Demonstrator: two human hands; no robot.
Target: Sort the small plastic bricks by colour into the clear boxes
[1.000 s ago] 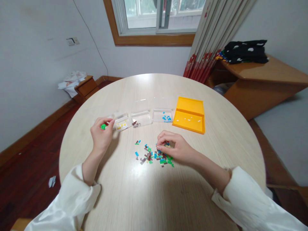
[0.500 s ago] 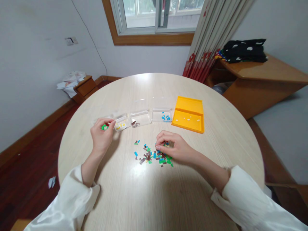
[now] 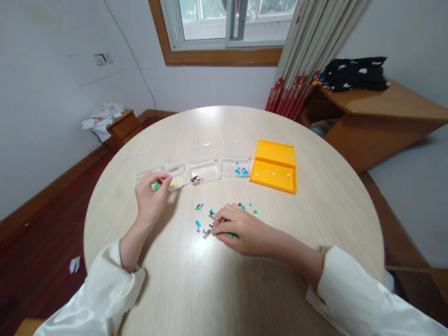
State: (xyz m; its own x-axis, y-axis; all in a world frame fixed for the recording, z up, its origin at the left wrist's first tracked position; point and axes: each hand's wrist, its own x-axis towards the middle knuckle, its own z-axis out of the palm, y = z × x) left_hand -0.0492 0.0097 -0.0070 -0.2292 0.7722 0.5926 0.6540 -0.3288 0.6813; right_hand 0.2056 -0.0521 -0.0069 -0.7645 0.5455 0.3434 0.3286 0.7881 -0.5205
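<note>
Right now your left hand [image 3: 151, 198] is raised just above the table [image 3: 217, 284], its fingers pinched together on a few green bricks [image 3: 157, 185]. It sits just in front of the leftmost clear box [image 3: 149, 174], beside the box with yellow bricks [image 3: 177, 179].

Your right hand [image 3: 238, 228] lies flat over the loose pile of bricks [image 3: 210, 224] near the middle of the table, fingers curled down onto it. You cover most of the pile, so whether you grip a piece cannot be told. A bit of green shows under your fingertips, and brown, blue and green bricks peek out at the left edge of your hand. A few more strays [image 3: 247, 207] lie just behind your knuckles.

Beyond the pile runs a row of open boxes: one with brown bricks [image 3: 204, 173], one with blue bricks [image 3: 236, 168], and at the right end an orange box [image 3: 275, 166] holding small white pieces. Both your sleeves [image 3: 94, 298] are white and reach to the wrists.
</note>
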